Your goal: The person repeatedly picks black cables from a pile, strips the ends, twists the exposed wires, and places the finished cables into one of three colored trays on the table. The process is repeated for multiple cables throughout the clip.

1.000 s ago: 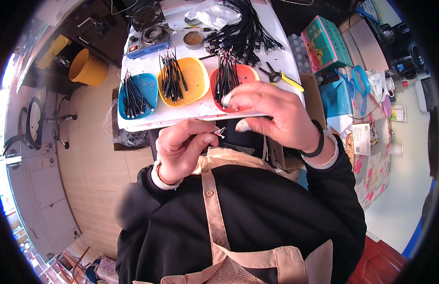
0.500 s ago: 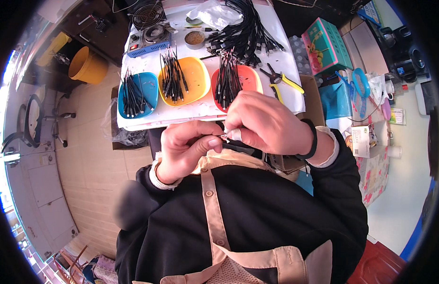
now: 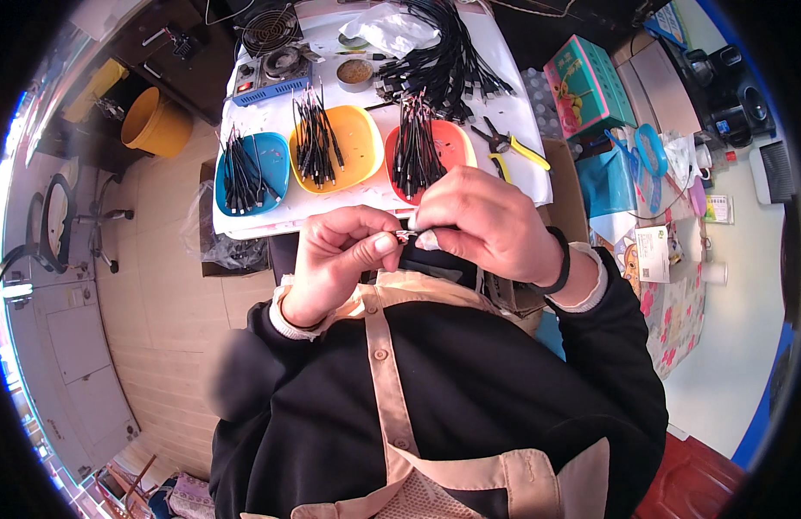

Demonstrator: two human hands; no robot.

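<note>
Your left hand [image 3: 340,259] and right hand [image 3: 491,223] meet close to your chest, just below the near edge of the white table [image 3: 262,227]; between them you hold a short cable end [image 3: 405,234] with bare metal showing at its tip. Left thumb and forefinger are pressed together, pinching that tip; right fingers are curled and closed round the other side of it, the rest of the cable hidden beneath the hand. On the table: a blue dish [image 3: 275,173], a yellow dish [image 3: 359,143] and an orange dish [image 3: 452,147], each holding short black leads; yellow-handled cutters [image 3: 513,145] lie beside the orange dish; a bundle of black cables [image 3: 443,60] lies farther back.
</note>
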